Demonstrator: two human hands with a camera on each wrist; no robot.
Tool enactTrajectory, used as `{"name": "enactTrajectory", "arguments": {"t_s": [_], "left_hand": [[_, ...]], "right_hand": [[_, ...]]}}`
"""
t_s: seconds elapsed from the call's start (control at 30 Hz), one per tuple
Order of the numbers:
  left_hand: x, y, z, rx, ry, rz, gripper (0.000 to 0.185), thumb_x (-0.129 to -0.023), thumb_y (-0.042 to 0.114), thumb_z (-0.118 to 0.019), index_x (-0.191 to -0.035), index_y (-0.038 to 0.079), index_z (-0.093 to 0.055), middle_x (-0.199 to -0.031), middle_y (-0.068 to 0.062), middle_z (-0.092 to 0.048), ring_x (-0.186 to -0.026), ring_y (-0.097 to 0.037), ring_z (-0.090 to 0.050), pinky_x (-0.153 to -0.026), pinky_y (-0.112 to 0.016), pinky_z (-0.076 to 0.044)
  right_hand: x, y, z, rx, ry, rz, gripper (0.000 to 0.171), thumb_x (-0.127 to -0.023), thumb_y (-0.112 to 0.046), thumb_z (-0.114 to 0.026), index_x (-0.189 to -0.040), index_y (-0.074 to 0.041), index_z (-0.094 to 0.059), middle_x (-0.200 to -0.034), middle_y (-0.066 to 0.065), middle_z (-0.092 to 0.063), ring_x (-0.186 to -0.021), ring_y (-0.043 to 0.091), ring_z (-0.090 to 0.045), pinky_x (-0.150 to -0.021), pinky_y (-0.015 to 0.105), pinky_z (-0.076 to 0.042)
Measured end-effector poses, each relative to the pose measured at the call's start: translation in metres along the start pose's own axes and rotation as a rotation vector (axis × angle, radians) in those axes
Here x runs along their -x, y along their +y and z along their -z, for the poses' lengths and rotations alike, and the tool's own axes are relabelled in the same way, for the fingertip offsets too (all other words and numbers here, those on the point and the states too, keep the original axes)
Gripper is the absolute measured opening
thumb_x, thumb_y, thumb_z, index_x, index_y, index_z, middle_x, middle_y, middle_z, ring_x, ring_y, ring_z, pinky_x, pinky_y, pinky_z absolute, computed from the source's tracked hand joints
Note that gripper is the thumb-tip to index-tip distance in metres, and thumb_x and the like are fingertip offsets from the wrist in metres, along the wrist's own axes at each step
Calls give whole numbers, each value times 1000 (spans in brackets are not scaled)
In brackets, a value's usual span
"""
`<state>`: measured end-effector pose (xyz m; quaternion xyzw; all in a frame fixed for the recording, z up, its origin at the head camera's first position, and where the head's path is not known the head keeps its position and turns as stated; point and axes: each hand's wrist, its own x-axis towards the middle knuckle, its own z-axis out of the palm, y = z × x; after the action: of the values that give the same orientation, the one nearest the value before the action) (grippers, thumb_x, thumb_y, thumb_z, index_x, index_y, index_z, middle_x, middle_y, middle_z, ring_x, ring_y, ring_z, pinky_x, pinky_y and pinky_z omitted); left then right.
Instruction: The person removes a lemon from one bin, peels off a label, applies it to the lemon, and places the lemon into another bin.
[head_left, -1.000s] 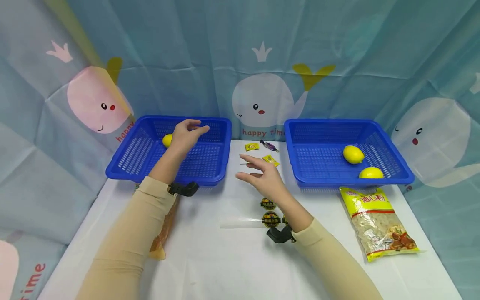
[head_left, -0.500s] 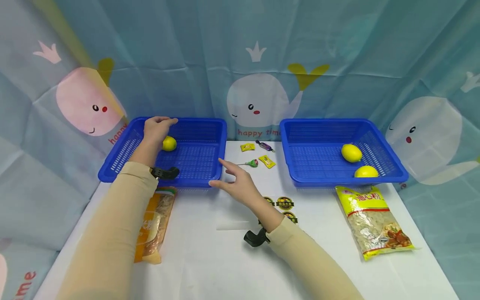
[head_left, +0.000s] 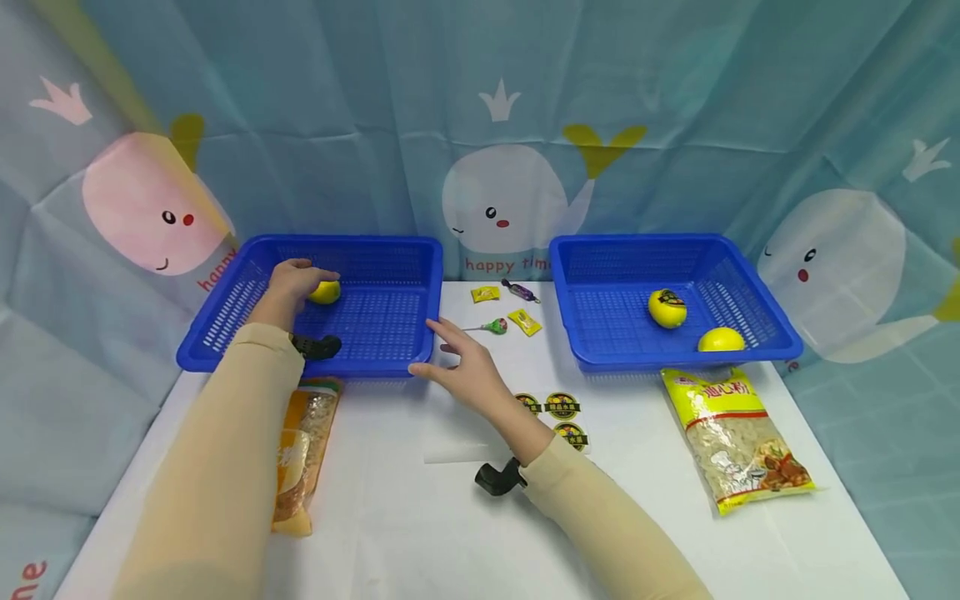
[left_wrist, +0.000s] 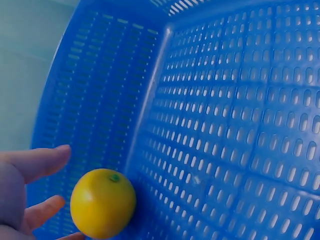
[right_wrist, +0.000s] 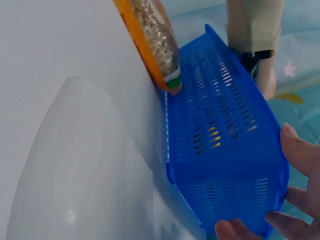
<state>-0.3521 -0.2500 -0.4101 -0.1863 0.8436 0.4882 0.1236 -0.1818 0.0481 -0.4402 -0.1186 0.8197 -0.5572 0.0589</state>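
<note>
My left hand (head_left: 288,292) reaches into the left blue plastic basket (head_left: 448,242), beside a lemon (head_left: 327,292). In the left wrist view its thumb and fingers are spread at the left of the lemon (left_wrist: 102,202), green stem end showing; a fingertip at its lower edge may touch it. My right hand (head_left: 471,372) is at the basket's front right corner, thumb and fingers apart against the rim. The right wrist view shows those fingers (right_wrist: 290,225) along the basket's outer edge (right_wrist: 277,145). Neither hand visibly lifts anything.
The right blue basket (head_left: 564,333) holds two lemons, one (head_left: 667,309) with a dark sticker. Wrapped candies (head_left: 524,322) and a lollipop (head_left: 497,327) lie between the baskets. A sticker sheet (head_left: 465,450) is at centre, with food bags left (head_left: 303,458) and right (head_left: 738,446).
My left hand moved left, then down beside the lemon. My right hand moved left to the basket corner. In the right basket, one lemon rolled left and now shows its sticker.
</note>
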Motion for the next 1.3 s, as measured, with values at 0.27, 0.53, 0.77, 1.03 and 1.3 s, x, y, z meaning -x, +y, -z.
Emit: {"name": "enactTrajectory", "arguments": {"t_s": [0.27, 0.53, 0.77, 1.03, 1.3], "left_hand": [[-4, -13, -3, 0, 26, 15, 75, -95, 8, -66, -158, 1, -25, -159, -31, -23, -141, -44, -40, -109, -51, -45], [11, -15, 4, -147, 87, 36, 68, -96, 22, -69, -149, -4, -35, -149, -34, -34, -114, -38, -55, -105, -48, -50], [7, -5, 8, -173, 2, 19, 77, -93, 34, -71, -152, 0, -35, -149, -29, -37, -122, -36, -51, -102, -44, -53], [28, 24, 7, -190, -102, -85, 84, -91, 46, -72, -151, -2, -38, -147, -25, -41, -124, -37, -48, -107, -49, -48], [78, 46, -13, -244, -200, -224, 94, -89, 54, -72, -153, -1, -32, -145, -24, -44, -114, -33, -53, -88, -37, -53]], "right_hand": [[2, -3, -3, 6, -4, -3, 77, -88, -40, -78, -155, -24, -42, -166, -2, -30, -134, 31, -55, -99, 40, -55], [1, -3, -10, 32, -12, -9, 76, -89, -43, -76, -155, -28, -41, -166, 0, -29, -132, 27, -56, -97, 39, -56], [1, -3, -9, 59, -18, -15, 77, -89, -47, -75, -156, -30, -40, -166, -6, -28, -133, 28, -56, -97, 38, -55], [2, -2, -4, 54, -16, -21, 77, -89, -45, -75, -156, -32, -39, -166, -3, -28, -132, 29, -57, -99, 42, -54], [3, -3, 7, 84, -13, -49, 84, -87, -50, -76, -158, -30, -35, -163, -5, -35, -132, 26, -57, -94, 42, -57]]}}
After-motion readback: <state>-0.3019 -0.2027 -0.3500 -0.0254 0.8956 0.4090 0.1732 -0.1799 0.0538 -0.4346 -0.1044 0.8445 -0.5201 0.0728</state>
